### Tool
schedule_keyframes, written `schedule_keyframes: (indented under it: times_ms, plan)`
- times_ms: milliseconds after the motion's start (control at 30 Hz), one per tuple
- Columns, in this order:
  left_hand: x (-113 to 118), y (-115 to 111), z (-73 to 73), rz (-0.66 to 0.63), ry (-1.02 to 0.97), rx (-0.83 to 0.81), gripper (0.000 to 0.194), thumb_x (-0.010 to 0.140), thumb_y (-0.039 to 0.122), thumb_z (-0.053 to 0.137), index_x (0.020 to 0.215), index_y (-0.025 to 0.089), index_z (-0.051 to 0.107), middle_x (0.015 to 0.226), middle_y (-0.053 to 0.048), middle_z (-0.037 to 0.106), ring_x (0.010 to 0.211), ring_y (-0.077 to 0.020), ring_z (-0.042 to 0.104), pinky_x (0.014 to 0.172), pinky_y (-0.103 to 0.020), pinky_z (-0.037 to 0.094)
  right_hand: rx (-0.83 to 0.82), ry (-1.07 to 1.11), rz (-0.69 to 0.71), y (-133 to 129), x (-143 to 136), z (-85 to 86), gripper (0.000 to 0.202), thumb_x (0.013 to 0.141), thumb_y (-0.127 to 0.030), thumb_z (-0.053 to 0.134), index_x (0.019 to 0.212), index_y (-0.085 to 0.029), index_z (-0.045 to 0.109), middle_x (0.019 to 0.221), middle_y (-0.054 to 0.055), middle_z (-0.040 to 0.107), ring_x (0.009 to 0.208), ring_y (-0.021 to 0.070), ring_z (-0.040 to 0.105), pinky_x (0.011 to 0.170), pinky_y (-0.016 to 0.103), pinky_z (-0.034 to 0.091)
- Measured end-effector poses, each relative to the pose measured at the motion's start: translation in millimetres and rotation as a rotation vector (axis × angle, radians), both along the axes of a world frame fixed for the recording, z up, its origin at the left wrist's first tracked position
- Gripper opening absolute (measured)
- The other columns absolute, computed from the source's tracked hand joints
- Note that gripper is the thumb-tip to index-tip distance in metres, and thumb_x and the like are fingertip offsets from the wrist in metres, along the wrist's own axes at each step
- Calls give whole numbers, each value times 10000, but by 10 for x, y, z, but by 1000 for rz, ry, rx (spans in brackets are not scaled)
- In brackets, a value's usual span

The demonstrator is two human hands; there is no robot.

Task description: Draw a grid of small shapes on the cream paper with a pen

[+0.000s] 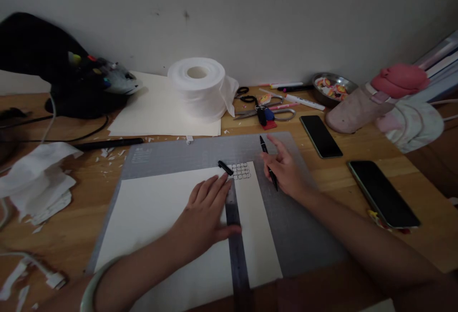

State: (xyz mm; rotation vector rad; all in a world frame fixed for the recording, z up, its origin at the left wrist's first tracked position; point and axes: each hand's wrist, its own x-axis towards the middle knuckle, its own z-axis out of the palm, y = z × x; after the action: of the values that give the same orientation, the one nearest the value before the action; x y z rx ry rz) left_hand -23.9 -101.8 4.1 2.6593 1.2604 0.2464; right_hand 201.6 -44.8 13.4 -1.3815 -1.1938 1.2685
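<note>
My left hand (pixel 205 212) lies spread on a large sheet of white paper (pixel 161 207), its fingertips and thumb on a dark ruler (pixel 234 226) that runs lengthwise over the sheet. By its fingertips, a black pen cap (pixel 225 167) rests at the ruler's far end. To the right of the cap, rows of small rounded black outlines (pixel 242 171) are drawn near the sheet's top edge. My right hand (pixel 284 169) is closed around a black pen (pixel 264 145), just right of the paper, with the index finger stretched out. Beneath the paper is a grey cutting mat (pixel 296 226).
Behind the mat stand a white tissue roll (pixel 196 88) and scissors (pixel 282 111) among markers (pixel 304 102). On the right are two phones (pixel 322 135), a metal bowl (pixel 334 88) and a pink-lidded bottle (pixel 365 107). Crumpled tissue (pixel 43 173), paper scraps and a cable (pixel 46 274) lie left.
</note>
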Motion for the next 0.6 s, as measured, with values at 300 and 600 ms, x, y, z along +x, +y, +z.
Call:
schedule_keyframes:
  times_ms: [300, 600]
  plan:
    - [25, -102, -6, -28, -29, 1, 755, 816, 616, 512, 1381, 150, 331, 1405, -181, 405, 1252, -343, 416, 992, -507, 379, 63, 80, -32, 14, -18, -13, 295, 718, -417, 630, 840, -228, 437, 570, -97, 495, 371, 53, 407, 328, 173, 277]
    - [-4, -77, -21, -33, -37, 3, 822, 817, 630, 499, 1411, 119, 250, 1387, -191, 419, 1256, -340, 405, 994, -495, 384, 24, 170, 144, -3, 30, 19, 264, 689, -337, 615, 866, -231, 450, 765, -4, 671, 540, 97, 544, 430, 203, 365]
